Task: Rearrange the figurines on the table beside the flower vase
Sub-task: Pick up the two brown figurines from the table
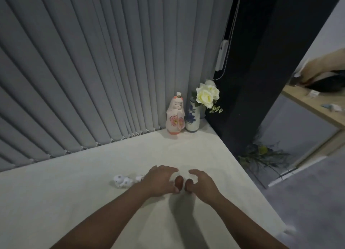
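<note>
A pink-and-white doll figurine [175,116] stands at the table's far corner, touching the left side of a blue-and-white flower vase [192,118] with white roses. My left hand [158,180] and my right hand [203,183] hover palm-down over the middle of the white table [196,151], fingers spread. Between them are two small brown rounded pieces [179,181] [189,185]; blur hides whether my thumbs touch them. A cluster of small white spotted figurines [123,180] lies just left of my left hand, partly hidden by it.
Grey vertical blinds [93,71] run along the table's back edge. A dark pillar [261,80] with a blind cord stands right of the vase. The table's right edge drops to grey carpet [308,202]; dried stems [261,155] lie there.
</note>
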The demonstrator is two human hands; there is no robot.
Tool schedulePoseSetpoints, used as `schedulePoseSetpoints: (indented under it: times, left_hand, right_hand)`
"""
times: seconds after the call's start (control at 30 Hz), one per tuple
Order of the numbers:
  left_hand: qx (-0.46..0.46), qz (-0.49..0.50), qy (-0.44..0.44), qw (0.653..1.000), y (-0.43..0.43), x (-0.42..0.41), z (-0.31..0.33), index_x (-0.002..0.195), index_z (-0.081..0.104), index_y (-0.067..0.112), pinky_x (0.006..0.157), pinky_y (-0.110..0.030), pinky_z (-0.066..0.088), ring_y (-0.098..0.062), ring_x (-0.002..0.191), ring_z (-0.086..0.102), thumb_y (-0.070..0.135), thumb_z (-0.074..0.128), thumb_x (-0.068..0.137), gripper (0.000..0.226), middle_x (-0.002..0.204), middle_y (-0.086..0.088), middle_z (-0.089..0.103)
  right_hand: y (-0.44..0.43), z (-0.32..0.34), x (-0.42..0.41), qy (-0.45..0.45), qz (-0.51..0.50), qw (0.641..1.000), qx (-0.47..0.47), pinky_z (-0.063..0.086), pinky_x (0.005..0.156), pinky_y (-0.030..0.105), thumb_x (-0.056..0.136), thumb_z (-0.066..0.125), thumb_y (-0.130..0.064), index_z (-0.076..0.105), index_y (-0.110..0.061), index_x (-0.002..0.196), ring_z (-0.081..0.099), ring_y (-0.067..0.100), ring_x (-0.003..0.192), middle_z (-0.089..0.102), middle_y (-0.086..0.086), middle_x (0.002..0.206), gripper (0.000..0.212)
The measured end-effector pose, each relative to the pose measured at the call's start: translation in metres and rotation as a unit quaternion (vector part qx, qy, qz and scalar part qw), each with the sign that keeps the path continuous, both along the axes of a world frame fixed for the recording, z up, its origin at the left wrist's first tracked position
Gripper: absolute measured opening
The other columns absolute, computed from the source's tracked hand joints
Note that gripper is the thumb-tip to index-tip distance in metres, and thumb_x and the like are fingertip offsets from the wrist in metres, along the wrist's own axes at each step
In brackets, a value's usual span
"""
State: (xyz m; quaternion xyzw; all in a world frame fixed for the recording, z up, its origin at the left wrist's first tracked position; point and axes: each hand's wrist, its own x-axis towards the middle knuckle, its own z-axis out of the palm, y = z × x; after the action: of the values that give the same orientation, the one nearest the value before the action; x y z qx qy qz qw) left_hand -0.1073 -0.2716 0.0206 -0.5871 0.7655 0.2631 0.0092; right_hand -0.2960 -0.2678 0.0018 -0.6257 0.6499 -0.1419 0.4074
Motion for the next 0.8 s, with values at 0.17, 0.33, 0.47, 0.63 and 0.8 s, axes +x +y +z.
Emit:
schedulePoseSetpoints:
  times: [0.17, 0.33, 0.47, 0.63, 0.8]
  left_hand:
    - [-0.025, -0.03, -0.054, 0.998, 0.0, -0.017, -0.015, 0.136, 0.039, 0.029, 0.114, -0.045, 0.022, -0.023, 0.129, 0.044, 0.034, 0.061, 0.078, 0.062, 0.134, -0.001, 0.055]
    - [-0.083, -0.047, -0.079, 0.992, -0.002, -0.023, -0.023, 0.115, 0.055, 0.026, 0.098, -0.041, 0.035, -0.028, 0.109, 0.057, 0.016, 0.048, 0.079, 0.038, 0.11, -0.002, 0.069]
    - [-0.112, -0.062, -0.094, 0.987, -0.005, -0.022, -0.026, 0.1, 0.061, 0.023, 0.084, -0.037, 0.038, -0.027, 0.099, 0.059, 0.014, 0.05, 0.079, 0.024, 0.1, -0.001, 0.072]
    - [-0.101, -0.06, -0.098, 0.988, -0.015, -0.022, -0.03, 0.107, 0.061, 0.022, 0.088, -0.038, 0.039, -0.027, 0.104, 0.058, 0.031, 0.057, 0.081, 0.028, 0.106, -0.002, 0.071]
    - [-0.107, -0.008, -0.048, 0.993, -0.019, -0.028, -0.026, 0.09, 0.067, 0.021, 0.087, -0.037, 0.044, -0.023, 0.093, 0.062, 0.042, 0.062, 0.074, 0.027, 0.091, 0.0, 0.073]
  right_hand:
    - [0.021, -0.015, 0.01, 0.035, -0.039, 0.998, -0.02, 0.041, 0.09, 0.024, 0.084, 0.061, -0.019, 0.054, -0.015, 0.128, 0.056, 0.021, 0.116, 0.061, 0.003, 0.127, 0.044]
    - [0.029, -0.026, 0.015, 0.003, -0.072, 0.996, -0.058, 0.051, 0.078, 0.031, 0.077, 0.056, -0.008, 0.057, -0.02, 0.09, 0.059, 0.013, 0.086, 0.067, -0.005, 0.09, 0.018]
    - [0.027, -0.029, 0.014, 0.009, -0.07, 0.995, -0.068, 0.052, 0.079, 0.03, 0.082, 0.058, -0.015, 0.056, -0.024, 0.091, 0.06, 0.01, 0.086, 0.065, -0.012, 0.086, 0.013]
    - [0.019, -0.029, 0.006, 0.001, -0.045, 0.997, -0.064, 0.052, 0.076, 0.029, 0.081, 0.061, -0.016, 0.058, -0.029, 0.086, 0.061, 0.009, 0.081, 0.069, -0.011, 0.086, 0.014]
    - [0.004, -0.024, -0.013, -0.008, -0.02, 0.998, -0.064, 0.053, 0.075, 0.032, 0.08, 0.054, -0.007, 0.058, -0.029, 0.083, 0.065, 0.012, 0.07, 0.071, -0.007, 0.08, 0.022]
